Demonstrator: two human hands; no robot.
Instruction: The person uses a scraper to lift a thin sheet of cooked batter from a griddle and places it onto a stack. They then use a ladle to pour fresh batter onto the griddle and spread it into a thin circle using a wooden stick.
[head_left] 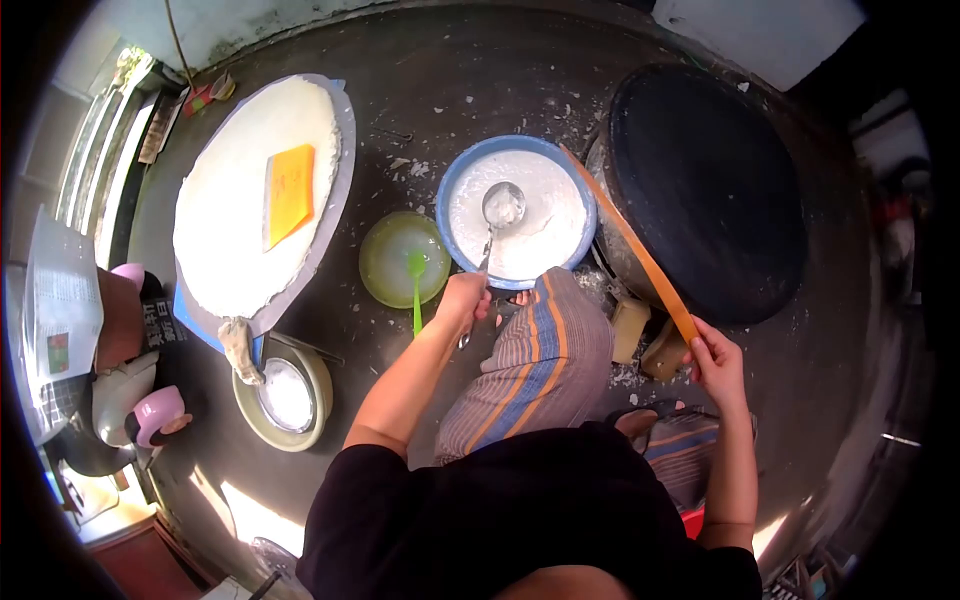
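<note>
Ladle (502,207) in clenched left hand (465,300), bowl pointing away into basin (449,186); orange stick (626,236) in clenched right hand (715,365), slanted up-left.

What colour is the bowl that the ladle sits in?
Blue bowl, white inside, with the ladle in it; the head view shows it.

A black top (520,510) with short sleeves fills the lower centre of the frame. It is plain, with no print showing. Below the sleeves the forearms are bare, as are the left hand (468,298) and right hand (716,362). Loose trousers (540,370) rise up the middle in grey-brown cloth with lengthwise orange and blue stripes. A dark sandal strap (650,406) crosses one foot.
</note>
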